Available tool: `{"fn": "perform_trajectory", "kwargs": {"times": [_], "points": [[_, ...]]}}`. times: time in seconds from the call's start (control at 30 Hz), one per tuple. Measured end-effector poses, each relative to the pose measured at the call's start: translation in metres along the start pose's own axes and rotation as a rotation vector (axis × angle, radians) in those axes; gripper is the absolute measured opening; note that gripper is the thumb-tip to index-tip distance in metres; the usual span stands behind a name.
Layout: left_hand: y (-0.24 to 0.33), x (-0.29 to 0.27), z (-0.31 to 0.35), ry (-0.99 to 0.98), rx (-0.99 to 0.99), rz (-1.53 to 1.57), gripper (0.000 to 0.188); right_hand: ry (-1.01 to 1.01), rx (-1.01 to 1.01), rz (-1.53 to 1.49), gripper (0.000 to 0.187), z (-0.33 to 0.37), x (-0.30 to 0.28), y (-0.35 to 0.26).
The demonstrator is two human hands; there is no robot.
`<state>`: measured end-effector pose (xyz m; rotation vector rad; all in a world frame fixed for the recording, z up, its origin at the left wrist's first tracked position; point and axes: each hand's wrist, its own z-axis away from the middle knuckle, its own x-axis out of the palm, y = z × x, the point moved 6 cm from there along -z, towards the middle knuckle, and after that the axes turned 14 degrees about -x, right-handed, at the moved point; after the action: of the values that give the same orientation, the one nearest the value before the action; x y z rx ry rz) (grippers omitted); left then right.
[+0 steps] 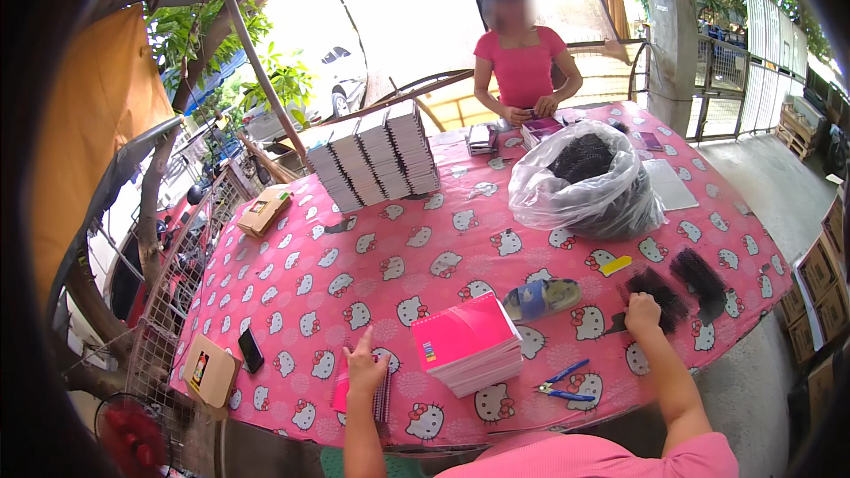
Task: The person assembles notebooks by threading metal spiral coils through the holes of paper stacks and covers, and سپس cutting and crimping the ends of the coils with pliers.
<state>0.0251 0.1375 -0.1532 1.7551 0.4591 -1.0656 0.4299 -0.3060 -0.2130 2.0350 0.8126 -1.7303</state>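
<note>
My left hand (361, 370) lies with its fingers spread over a few pink notebooks (340, 397) with dark coil edges, near the table's front edge. To its right stands a tall stack of pink-covered notebooks (465, 336) with holes punched along the top edge. My right hand (644, 313) reaches to a pile of black spiral binding coils (657, 288), its fingers closed at the pile's near left side; the fingertips are partly hidden. A second pile of black coils (697, 274) lies just right of it. Blue-handled cutting pliers (564, 381) rest between my arms.
A clear plastic bag (575, 186) of black coils, a yellow cutter-like piece (615, 265), a blue slipper (542, 299), a block of bound notebooks (372, 159), a phone (251, 351) and cardboard boxes (211, 372) sit on the pink tablecloth. Across the table a person (522, 66) handles small items.
</note>
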Motion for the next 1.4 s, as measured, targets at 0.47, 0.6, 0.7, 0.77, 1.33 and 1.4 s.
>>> {"fn": "perform_trajectory", "kwargs": {"times": [0.47, 0.6, 0.7, 0.77, 1.33, 1.4], "points": [[0.248, -0.018, 0.018, -0.670, 0.422, -0.152, 0.040, 0.211, -0.217, -0.541, 0.018, -0.014, -0.106, -0.094], [0.247, -0.014, 0.006, -0.780, 0.274, 0.042, 0.035, 0.281, -0.306, -0.739, 0.015, -0.009, -0.118, -0.103], [0.241, -0.014, -0.002, -0.784, 0.173, 0.106, 0.036, 0.315, -0.363, -0.793, 0.015, -0.013, -0.121, -0.113], [0.236, -0.008, -0.003, -0.778, 0.193, 0.102, 0.037, 0.308, -0.385, -0.812, 0.016, -0.013, -0.122, -0.118], [0.167, -0.105, 0.008, -0.346, -0.005, 0.887, 0.039, -0.432, -1.549, -0.348, 0.032, 0.020, -0.191, -0.395], [0.151, -0.107, 0.023, -0.313, -0.055, 0.938, 0.037, -0.466, -1.608, -0.519, 0.035, 0.009, -0.188, -0.397]]}}
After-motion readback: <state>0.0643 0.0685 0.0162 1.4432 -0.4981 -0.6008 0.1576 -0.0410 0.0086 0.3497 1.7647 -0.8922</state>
